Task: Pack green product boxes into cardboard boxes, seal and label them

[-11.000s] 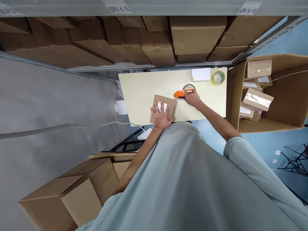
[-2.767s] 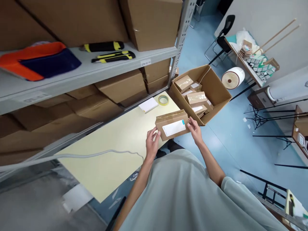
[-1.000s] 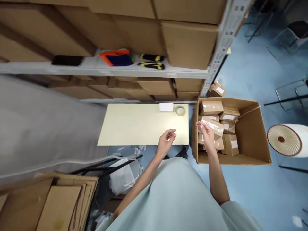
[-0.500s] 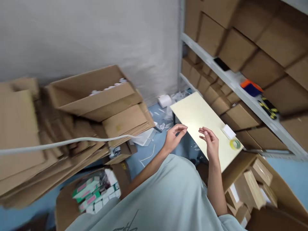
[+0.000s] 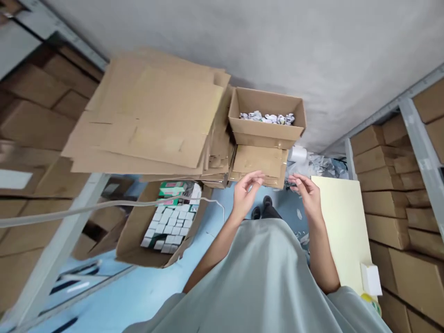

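Observation:
My left hand (image 5: 247,192) hovers in front of my body, fingers loosely curved and thumb apart, with nothing in it. Beyond its fingertips lie flat cardboard pieces (image 5: 258,158). Past those stands an open cardboard box (image 5: 265,136) with crumpled paper (image 5: 270,118) inside. My right hand (image 5: 307,193) is raised at the same height, fingers bent and apart, also holding nothing. A gap separates the two hands. Nearest to the right hand is a pale yellow tabletop (image 5: 340,217), which bears a small white box (image 5: 371,279) and a tape roll (image 5: 372,303).
A large stack of flattened cardboard (image 5: 156,111) stands at left. Below it, a carton (image 5: 130,245) holds many small white boxes (image 5: 169,226). A pale cable (image 5: 114,203) crosses the left side. Shelves of brown boxes (image 5: 385,199) flank both sides. Scrap paper (image 5: 322,165) lies by the wall.
My view has swung left, so the tabletop now sits further right and the left shelf shows. Both hands stay raised, apart and without anything in them.

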`<action>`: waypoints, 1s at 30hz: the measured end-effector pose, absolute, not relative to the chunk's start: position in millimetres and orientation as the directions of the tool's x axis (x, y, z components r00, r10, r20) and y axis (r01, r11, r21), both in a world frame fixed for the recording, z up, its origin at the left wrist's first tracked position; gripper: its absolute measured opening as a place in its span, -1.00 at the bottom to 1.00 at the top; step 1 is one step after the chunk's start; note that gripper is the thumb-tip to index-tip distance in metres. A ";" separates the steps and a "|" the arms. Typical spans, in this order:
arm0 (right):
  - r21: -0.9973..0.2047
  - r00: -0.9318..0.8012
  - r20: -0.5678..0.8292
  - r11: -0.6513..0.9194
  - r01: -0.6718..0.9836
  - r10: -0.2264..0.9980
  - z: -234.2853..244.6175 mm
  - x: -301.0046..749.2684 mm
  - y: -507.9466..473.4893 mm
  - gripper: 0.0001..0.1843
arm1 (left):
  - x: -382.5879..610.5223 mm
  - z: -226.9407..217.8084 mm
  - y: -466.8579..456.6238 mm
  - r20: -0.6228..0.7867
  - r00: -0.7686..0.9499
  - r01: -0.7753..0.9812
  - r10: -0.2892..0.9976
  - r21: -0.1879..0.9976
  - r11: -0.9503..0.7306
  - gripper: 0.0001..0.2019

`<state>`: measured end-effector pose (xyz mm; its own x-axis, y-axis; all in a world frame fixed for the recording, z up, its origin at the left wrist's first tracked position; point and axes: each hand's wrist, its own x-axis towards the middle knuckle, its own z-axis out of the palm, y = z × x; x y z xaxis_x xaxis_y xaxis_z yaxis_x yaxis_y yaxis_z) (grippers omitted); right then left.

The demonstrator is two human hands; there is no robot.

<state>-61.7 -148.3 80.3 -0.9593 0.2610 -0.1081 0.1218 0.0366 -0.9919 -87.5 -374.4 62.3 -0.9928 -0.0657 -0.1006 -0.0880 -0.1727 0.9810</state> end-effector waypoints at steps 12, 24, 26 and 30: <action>-0.987 -0.972 -0.156 0.004 0.158 -0.174 78.8 -178.8 -203.0 -0.47 | -146.4 70.3 -415.0 -0.042 -0.892 -0.044 -0.450 0.999 -0.005 -0.69; -0.975 -0.468 -0.202 0.134 0.176 -0.861 86.8 -195.7 -327.9 -0.57 | -60.7 57.5 -470.5 -0.068 -0.431 -0.049 -0.900 0.997 -0.053 -0.67; -0.977 -0.357 -0.201 0.162 0.137 -0.912 86.9 -182.4 -355.1 -0.57 | -40.2 47.1 -488.6 -0.099 -0.341 -0.026 -0.935 0.995 -0.096 -0.67; -0.971 -0.212 -0.235 0.223 0.082 -0.948 78.6 -144.4 -415.2 -0.53 | -4.8 30.7 -529.2 -0.137 -0.269 0.017 -0.953 0.989 -0.146 -0.71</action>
